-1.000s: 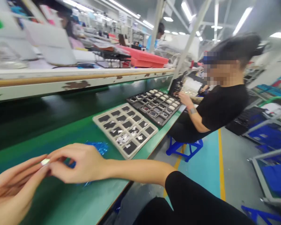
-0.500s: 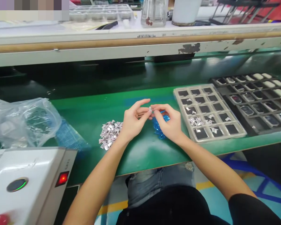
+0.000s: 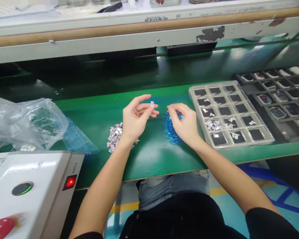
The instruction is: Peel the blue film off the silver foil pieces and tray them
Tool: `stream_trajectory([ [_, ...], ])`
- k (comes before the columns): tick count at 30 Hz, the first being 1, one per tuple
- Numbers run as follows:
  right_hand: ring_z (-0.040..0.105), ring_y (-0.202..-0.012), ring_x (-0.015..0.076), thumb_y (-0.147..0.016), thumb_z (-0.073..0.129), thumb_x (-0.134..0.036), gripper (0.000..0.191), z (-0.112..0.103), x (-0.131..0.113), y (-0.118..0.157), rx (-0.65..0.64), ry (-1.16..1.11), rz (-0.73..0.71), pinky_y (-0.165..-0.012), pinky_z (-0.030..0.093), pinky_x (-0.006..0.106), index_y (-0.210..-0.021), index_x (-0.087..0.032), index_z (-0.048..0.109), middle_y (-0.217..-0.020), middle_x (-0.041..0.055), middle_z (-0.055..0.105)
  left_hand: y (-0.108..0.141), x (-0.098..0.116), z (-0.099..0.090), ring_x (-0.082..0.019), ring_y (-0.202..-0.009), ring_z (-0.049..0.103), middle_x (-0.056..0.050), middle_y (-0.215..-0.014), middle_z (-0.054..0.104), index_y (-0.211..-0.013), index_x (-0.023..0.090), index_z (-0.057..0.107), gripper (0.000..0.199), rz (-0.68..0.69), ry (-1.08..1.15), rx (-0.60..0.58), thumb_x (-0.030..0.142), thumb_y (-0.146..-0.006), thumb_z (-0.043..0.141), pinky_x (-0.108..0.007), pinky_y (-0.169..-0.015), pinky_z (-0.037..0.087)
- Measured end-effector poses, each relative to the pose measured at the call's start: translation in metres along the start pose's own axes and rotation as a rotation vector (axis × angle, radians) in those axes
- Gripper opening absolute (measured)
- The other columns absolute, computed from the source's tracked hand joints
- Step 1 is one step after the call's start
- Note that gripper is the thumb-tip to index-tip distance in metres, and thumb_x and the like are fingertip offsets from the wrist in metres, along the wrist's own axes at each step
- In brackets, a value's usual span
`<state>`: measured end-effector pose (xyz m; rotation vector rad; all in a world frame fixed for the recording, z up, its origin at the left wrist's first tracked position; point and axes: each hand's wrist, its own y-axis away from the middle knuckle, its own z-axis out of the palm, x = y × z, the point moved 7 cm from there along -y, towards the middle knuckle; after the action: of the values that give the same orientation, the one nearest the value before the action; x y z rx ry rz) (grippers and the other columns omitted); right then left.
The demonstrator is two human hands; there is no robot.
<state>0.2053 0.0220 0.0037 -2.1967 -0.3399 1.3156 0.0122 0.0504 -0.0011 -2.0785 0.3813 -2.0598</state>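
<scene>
Left hand (image 3: 137, 120) grips the tab (image 3: 152, 104) firmly between thumb and fingers above the table (image 3: 149, 161), near the pile (image 3: 114, 134), while the right hand (image 3: 184, 123), apart from it over blue film (image 3: 171, 132) near the tray (image 3: 198, 111), has thumb and forefinger tips together, contents indeterminable.

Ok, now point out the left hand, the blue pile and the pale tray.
Left hand (image 3: 135, 120): head view, back of the hand.
Blue pile (image 3: 171, 132): head view, uncovered left part.
Pale tray (image 3: 267, 135): head view, right rim.
</scene>
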Motion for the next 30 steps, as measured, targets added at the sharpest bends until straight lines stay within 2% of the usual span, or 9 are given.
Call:
stream_trajectory([
  [4, 0.072, -0.102, 0.0272, -0.098, 0.067, -0.022, 0.02, 0.003, 0.008, -0.001, -0.039, 0.103, 0.014, -0.095, 0.055, 0.046, -0.08, -0.022, 0.073, -0.105, 0.0055, 0.079, -0.007, 0.002, -0.018, -0.02, -0.078, 0.081, -0.007, -0.098, 0.083, -0.123, 0.02, 0.069, 0.048, 0.037, -0.009, 0.112, 0.046, -0.088, 0.087, -0.031, -0.073, 0.07],
  [6, 0.072, -0.103, 0.0279, -0.092, 0.067, -0.017, 0.013, 0.004, 0.012, -0.001, -0.054, 0.116, 0.025, -0.095, 0.056, 0.046, -0.083, -0.022, 0.074, -0.108, 0.0063, 0.078, -0.009, 0.001, -0.022, -0.019, -0.077, 0.08, -0.007, -0.098, 0.083, -0.119, 0.02, 0.071, 0.043, 0.048, -0.004, 0.13, 0.045, -0.088, 0.087, -0.03, -0.072, 0.07],
  [9, 0.072, -0.104, 0.0277, -0.085, 0.062, -0.01, 0.017, 0.003, 0.014, -0.001, -0.066, 0.106, 0.028, -0.091, 0.057, 0.044, -0.087, -0.022, 0.074, -0.11, 0.0067, 0.076, -0.011, 0.0, -0.023, -0.019, -0.075, 0.08, -0.007, -0.097, 0.082, -0.113, 0.018, 0.073, 0.04, 0.067, 0.007, 0.127, 0.045, -0.087, 0.087, -0.029, -0.069, 0.069],
  [13, 0.069, -0.103, 0.0281, -0.097, 0.056, -0.012, 0.021, 0.006, 0.004, 0.001, -0.119, 0.17, -0.062, -0.092, 0.055, 0.046, -0.098, -0.02, 0.075, -0.11, 0.0077, 0.076, -0.011, 0.001, -0.021, -0.018, -0.076, 0.08, -0.008, -0.098, 0.082, -0.113, 0.017, 0.074, 0.039, 0.078, 0.009, 0.119, 0.044, -0.088, 0.086, -0.028, -0.069, 0.069],
  [16, 0.063, -0.12, 0.0324, -0.106, 0.05, -0.013, 0.03, 0.027, -0.011, 0.01, -0.298, 0.369, -0.22, -0.098, 0.05, 0.051, -0.123, -0.019, 0.075, -0.13, 0.0113, 0.074, -0.01, 0.005, -0.02, -0.018, -0.077, 0.08, -0.008, -0.1, 0.082, -0.115, 0.018, 0.073, 0.039, 0.104, -0.007, 0.126, 0.046, -0.091, 0.085, -0.027, -0.07, 0.069],
  [20, 0.04, -0.152, 0.04, -0.111, 0.054, -0.021, 0.033, 0.065, -0.026, 0.03, -0.596, 0.573, -0.418, -0.119, 0.035, 0.066, -0.141, -0.023, 0.07, -0.166, 0.0125, 0.05, -0.008, 0.01, -0.02, -0.017, -0.078, 0.08, -0.008, -0.103, 0.082, -0.117, 0.018, 0.072, 0.04, 0.154, -0.044, 0.153, 0.048, -0.094, 0.082, -0.026, -0.07, 0.068],
  [22, 0.039, -0.153, 0.0405, -0.114, 0.054, -0.026, 0.031, 0.077, -0.029, 0.036, -0.671, 0.598, -0.456, -0.124, 0.028, 0.071, -0.14, -0.021, 0.07, -0.165, 0.0128, 0.051, -0.007, 0.012, -0.019, -0.017, -0.078, 0.08, -0.008, -0.103, 0.082, -0.118, 0.018, 0.072, 0.04, 0.16, -0.048, 0.163, 0.049, -0.095, 0.081, -0.026, -0.069, 0.068],
  [24, 0.045, -0.147, 0.0399, -0.114, 0.053, -0.024, 0.032, 0.083, -0.029, 0.04, -0.695, 0.606, -0.465, -0.126, 0.026, 0.072, -0.142, -0.018, 0.069, -0.157, 0.0137, 0.059, -0.006, 0.013, -0.018, -0.017, -0.078, 0.08, -0.008, -0.103, 0.082, -0.117, 0.017, 0.073, 0.038, 0.158, -0.029, 0.163, 0.046, -0.095, 0.081, -0.026, -0.07, 0.068],
  [30, 0.055, -0.126, 0.036, -0.111, 0.053, -0.015, 0.028, 0.078, -0.025, 0.038, -0.606, 0.56, -0.473, -0.119, 0.035, 0.064, -0.131, -0.01, 0.072, -0.134, 0.0147, 0.072, -0.004, 0.013, -0.014, -0.016, -0.077, 0.079, -0.008, -0.104, 0.082, -0.117, 0.018, 0.074, 0.031, 0.164, -0.031, 0.14, 0.041, -0.097, 0.078, -0.027, -0.07, 0.068],
])
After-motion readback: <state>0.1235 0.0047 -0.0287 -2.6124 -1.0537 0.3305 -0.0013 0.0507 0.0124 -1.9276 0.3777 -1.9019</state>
